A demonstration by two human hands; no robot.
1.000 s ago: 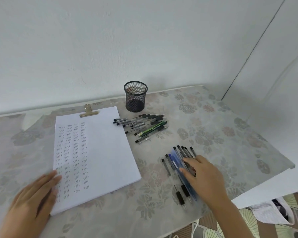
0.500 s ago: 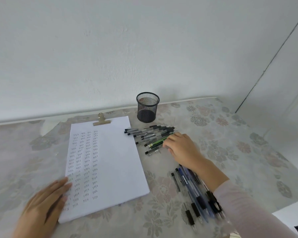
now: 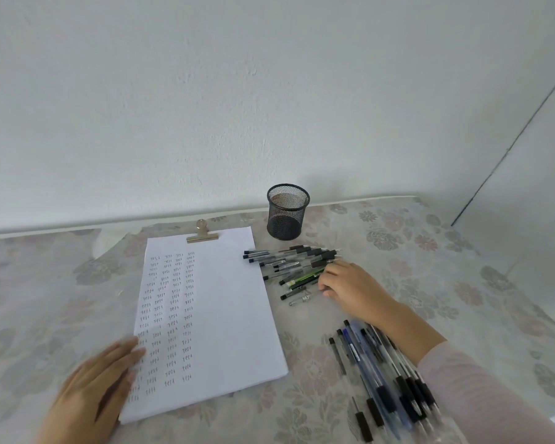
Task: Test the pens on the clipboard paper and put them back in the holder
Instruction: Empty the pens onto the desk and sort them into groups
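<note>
A white sheet on the clipboard point(image 3: 228, 315), held by a brass clip point(image 3: 202, 236), carries columns of small handwritten marks on its left half. My left hand point(image 3: 93, 389) rests flat on the sheet's lower left corner. A black mesh holder point(image 3: 288, 216) stands behind the clipboard's right corner and looks empty. In front of it lies a pile of several pens point(image 3: 285, 259), among them a green pen point(image 3: 305, 278). My right hand point(image 3: 353, 288) reaches the pile's right end, its bent fingertips on the pen ends; whether they pinch one is unclear. Another pile of pens point(image 3: 378, 373) lies under my right forearm.
The table wears a pale floral cloth point(image 3: 430, 283) and stands against a white wall point(image 3: 269, 107). The table's right edge runs close past my right sleeve.
My right hand left the near pile of pens and moved to the far pile by the holder, where it stays. My left hand has kept its place on the paper.
</note>
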